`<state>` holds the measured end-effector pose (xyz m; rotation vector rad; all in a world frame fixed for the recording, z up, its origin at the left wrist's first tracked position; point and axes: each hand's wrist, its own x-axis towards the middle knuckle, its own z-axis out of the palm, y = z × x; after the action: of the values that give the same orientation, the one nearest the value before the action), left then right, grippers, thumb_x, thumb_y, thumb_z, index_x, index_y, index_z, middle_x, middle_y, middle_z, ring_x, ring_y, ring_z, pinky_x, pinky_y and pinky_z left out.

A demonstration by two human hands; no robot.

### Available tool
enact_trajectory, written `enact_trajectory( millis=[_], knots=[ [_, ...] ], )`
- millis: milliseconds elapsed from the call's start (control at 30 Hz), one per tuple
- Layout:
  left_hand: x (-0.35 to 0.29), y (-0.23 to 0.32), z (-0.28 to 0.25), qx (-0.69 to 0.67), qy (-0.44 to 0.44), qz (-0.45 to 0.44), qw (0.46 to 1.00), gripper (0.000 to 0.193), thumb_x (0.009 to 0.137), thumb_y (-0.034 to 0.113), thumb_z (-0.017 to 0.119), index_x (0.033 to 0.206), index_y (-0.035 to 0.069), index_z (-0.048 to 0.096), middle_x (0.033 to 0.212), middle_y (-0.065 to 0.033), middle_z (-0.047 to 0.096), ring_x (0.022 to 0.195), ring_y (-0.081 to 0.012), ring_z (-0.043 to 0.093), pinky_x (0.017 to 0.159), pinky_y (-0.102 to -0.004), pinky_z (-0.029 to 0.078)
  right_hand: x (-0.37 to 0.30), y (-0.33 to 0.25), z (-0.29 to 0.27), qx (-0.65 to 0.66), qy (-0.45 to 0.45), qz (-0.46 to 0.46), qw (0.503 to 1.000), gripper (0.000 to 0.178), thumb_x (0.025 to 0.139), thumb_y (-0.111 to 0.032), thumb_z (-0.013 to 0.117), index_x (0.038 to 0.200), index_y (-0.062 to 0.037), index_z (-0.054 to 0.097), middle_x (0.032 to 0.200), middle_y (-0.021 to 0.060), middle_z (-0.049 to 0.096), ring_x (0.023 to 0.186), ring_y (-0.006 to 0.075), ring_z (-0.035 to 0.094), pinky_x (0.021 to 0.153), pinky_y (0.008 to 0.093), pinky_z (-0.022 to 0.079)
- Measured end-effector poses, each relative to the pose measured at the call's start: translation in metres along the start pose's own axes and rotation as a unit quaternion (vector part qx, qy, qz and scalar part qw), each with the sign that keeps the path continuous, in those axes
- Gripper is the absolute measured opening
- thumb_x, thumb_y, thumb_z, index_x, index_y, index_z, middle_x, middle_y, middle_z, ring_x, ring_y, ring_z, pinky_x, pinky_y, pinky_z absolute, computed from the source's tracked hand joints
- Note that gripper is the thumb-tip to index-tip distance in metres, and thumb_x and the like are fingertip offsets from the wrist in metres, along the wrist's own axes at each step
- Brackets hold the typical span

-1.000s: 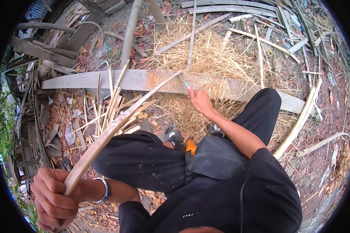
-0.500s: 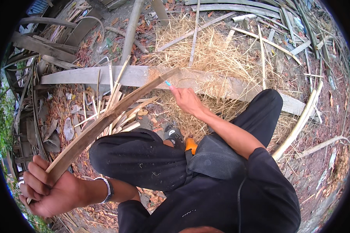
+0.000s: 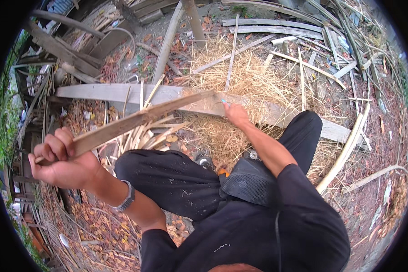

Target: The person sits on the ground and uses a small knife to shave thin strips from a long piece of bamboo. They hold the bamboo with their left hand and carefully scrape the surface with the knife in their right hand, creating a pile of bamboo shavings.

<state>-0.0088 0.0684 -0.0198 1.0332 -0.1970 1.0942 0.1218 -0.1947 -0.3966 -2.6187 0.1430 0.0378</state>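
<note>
Littered ground [image 3: 385,136]: left hand [image 3: 61,158] clamps a bamboo strip [image 3: 136,120]; right hand [image 3: 235,113], fingers hidden, steadies its far end; splitting looks part done.

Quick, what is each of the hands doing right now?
Left hand: closed around the bamboo strip.
Right hand: at the strip's far end; grip cannot be told.

The left hand [image 3: 61,158] is raised out to the person's left, fingers curled tight in a closed fist, knuckles up, the wrist bent and the forearm bare. The right arm reaches straight forward, almost fully extended. The right hand [image 3: 235,113] points away with its fingers pressed down, palm facing downward.
</note>
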Motion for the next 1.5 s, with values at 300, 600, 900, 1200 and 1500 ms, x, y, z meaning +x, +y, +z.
enact_trajectory(
  millis=[300,600,900,1200,1500],
  knots=[
    [-0.006,0.006,0.030,-0.075,-0.118,-0.024,0.990,0.040,0.088,0.035,0.038,0.055,0.016,0.022,0.043,0.0021,0.018,0.040,-0.0094,0.014,0.044,-0.0254,0.016,-0.037,-0.080,-0.088,0.264,-0.034,-0.091,0.960,0.064,0.095,-0.049,0.029,0.067,0.0005,0.058,0.055,0.0199,0.052,0.053,0.0312,0.052,0.053,0.0450,0.042],
    [0.016,-0.006,0.080,0.046,-0.108,0.005,0.993,0.032,0.089,0.031,0.033,0.064,0.012,0.031,0.050,0.0016,0.021,0.044,-0.0100,0.020,0.044,-0.0249,0.022,-0.038,-0.103,-0.069,0.175,-0.013,-0.109,0.979,0.064,0.095,-0.044,0.030,0.070,0.0065,0.060,0.070,0.0343,0.056,0.068,0.0468,0.059,0.061,0.0511,0.048],
    [0.011,-0.004,0.108,0.015,-0.154,0.023,0.988,0.035,0.090,0.025,0.033,0.061,0.007,0.035,0.049,-0.0008,0.024,0.042,-0.0105,0.017,0.040,-0.0264,0.020,-0.047,0.034,-0.024,0.123,-0.079,0.037,0.989,0.052,0.093,-0.044,0.035,0.103,0.0023,0.055,0.089,0.0291,0.060,0.086,0.0434,0.059,0.079,0.0477,0.044],
    [0.016,-0.010,0.114,0.036,-0.218,0.009,0.975,0.035,0.089,0.029,0.036,0.061,0.010,0.029,0.050,-0.0005,0.021,0.047,-0.0124,0.020,0.051,-0.0270,0.022,-0.080,-0.081,-0.131,0.297,-0.091,-0.147,0.939,0.040,0.097,-0.036,0.034,0.091,0.0007,0.050,0.063,0.0168,0.050,0.058,0.0294,0.051,0.061,0.0423,0.041],
    [0.027,-0.002,0.082,0.029,-0.316,0.026,0.948,0.039,0.087,0.032,0.041,0.056,0.015,0.025,0.047,0.0010,0.022,0.045,-0.0114,0.026,0.050,-0.0250,0.025,-0.075,-0.100,-0.104,0.235,-0.072,-0.146,0.958,0.032,0.097,-0.030,0.034,0.099,-0.0002,0.047,0.053,0.0202,0.052,0.044,0.0362,0.051,0.048,0.0472,0.038]
  ],
)
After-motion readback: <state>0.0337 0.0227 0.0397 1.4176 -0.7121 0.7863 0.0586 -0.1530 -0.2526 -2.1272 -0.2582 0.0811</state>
